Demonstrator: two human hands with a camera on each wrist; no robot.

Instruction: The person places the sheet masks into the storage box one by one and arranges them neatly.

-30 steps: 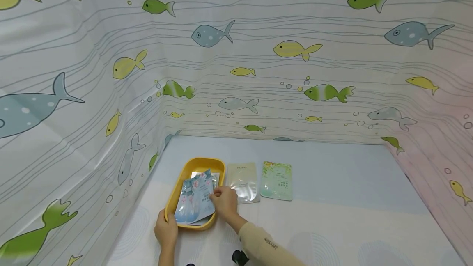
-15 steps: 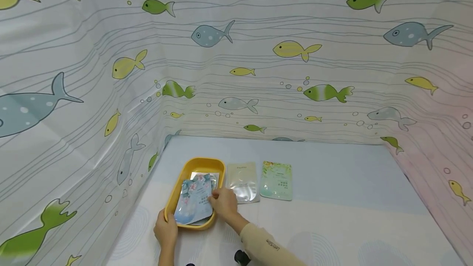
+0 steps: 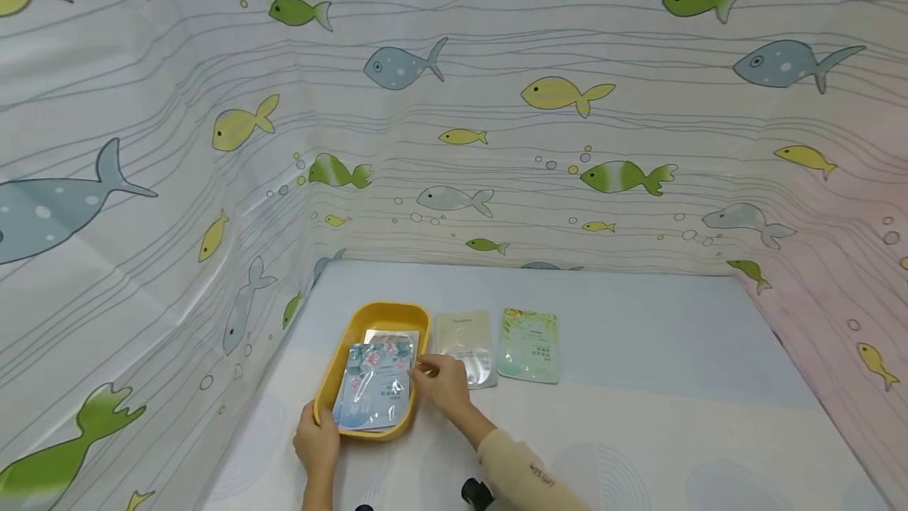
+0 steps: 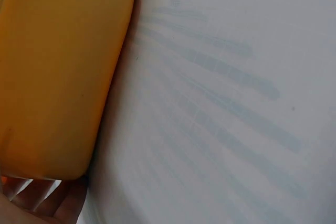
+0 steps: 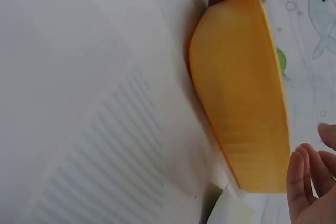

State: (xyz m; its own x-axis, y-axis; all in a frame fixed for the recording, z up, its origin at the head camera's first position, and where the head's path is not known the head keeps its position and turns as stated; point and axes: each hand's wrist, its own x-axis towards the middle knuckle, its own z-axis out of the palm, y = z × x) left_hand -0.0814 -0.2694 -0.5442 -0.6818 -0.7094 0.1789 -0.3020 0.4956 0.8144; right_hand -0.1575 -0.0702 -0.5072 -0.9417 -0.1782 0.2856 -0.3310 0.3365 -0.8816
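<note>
My left hand (image 3: 318,440) grips the near-left corner of a yellow tray (image 3: 390,315), thumb over the rim. The left wrist view has its fingers (image 4: 68,203) under the tray's end. Inside lies a blue floral sheet mask packet (image 3: 379,397), roughly flat over silvery-white packets (image 3: 390,335) that it mostly covers. My right hand (image 3: 447,385) hovers at the tray's right rim beside the floral packet. In the right wrist view this hand (image 5: 315,179) shows its thumb apart from the fingers, and nothing can be seen between them.
Right of the tray lie a beige and silver packet (image 3: 464,341), partly behind my right hand, and a green packet (image 3: 528,345). A black object (image 3: 477,494) shows by the right sleeve. Fish-printed sheeting (image 3: 525,132) rises behind and beside the pale table (image 3: 638,353).
The floral packet has gone from bent and slanted to nearly flat and straight in the tray. My right hand has drawn slightly rightward, off the packet's edge. The left hand keeps its place.
</note>
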